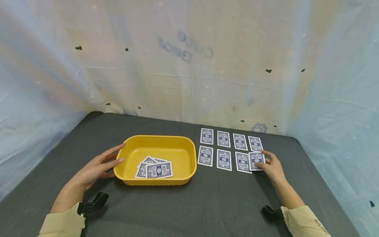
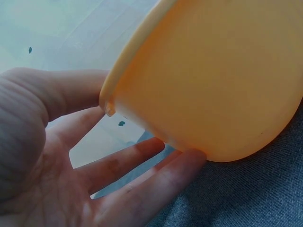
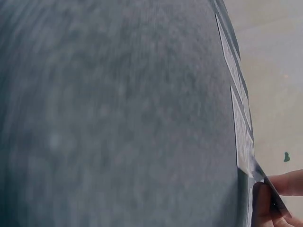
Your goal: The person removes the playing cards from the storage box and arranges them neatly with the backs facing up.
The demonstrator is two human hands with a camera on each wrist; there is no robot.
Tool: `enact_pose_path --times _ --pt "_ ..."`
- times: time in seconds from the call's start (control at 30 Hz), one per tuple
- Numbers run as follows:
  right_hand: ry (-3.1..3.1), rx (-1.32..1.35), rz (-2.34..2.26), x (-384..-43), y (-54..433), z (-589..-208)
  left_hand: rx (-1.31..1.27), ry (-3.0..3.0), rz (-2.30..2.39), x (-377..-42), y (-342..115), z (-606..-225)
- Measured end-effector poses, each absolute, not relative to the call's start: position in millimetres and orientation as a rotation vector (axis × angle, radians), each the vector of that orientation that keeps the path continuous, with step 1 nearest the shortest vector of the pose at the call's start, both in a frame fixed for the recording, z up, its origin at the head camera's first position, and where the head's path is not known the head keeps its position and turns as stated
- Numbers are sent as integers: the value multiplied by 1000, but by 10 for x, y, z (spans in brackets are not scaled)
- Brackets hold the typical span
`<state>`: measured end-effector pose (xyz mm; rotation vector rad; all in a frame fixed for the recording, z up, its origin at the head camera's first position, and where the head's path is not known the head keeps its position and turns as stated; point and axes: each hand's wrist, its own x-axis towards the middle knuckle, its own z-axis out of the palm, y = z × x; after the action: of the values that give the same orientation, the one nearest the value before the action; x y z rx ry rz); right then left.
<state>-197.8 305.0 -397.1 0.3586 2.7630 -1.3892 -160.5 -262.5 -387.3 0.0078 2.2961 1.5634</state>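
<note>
At the left end of a yellow tray (image 1: pixel 189 154), my left hand (image 1: pixel 96 166) touches the rim with fingers spread and fairly straight. The left wrist view shows fingertips (image 2: pixel 191 158) against the outer wall of the tray (image 2: pixel 208 85). My right hand (image 1: pixel 273 168) pinches a playing card (image 1: pixel 256 160) by its right edge, back side up. That card overlaps the right edge of the neighbouring playing card (image 1: pixel 242 161). In the right wrist view, the pinched card (image 3: pixel 271 189) stands tilted between thumb and finger.
Two rows of face-down blue-backed cards (image 1: pixel 224 159) lie on the dark grey cloth-covered table (image 1: pixel 189 210), right of the tray. Inside the tray are several overlapping face-down cards (image 1: pixel 160 169). A pale sheet (image 1: pixel 189 92) hangs behind the table and along both sides.
</note>
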Motion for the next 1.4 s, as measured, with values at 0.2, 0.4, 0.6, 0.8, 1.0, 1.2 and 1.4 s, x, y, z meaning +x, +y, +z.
enact_pose_path --times 0.2,0.4,0.6,0.8,1.0,1.2,1.4 --pt "2807 356 -1299 -1965 3113 -3975 9 2306 1549 -1600 -2622 -3868" --pt "2881 321 -1149 -1969 3176 -3968 -5 2312 1543 -1597 -2611 -3864" --pt "2969 236 -878 -2015 3263 -3954 0 2317 1551 -1600 -2614 -3878" --pt "2979 130 -717 -2038 3300 -3915 7 2335 1548 -1597 -2611 -3887" --pt "3002 93 -651 -2062 3355 -3940 12 2334 1554 -1593 -2609 -3888" --pt "3003 43 -630 -2066 3367 -3938 23 2322 1574 -1585 -2616 -3892" --pt "2985 64 -640 -2048 3335 -3917 20 2315 1576 -1584 -2614 -3878"
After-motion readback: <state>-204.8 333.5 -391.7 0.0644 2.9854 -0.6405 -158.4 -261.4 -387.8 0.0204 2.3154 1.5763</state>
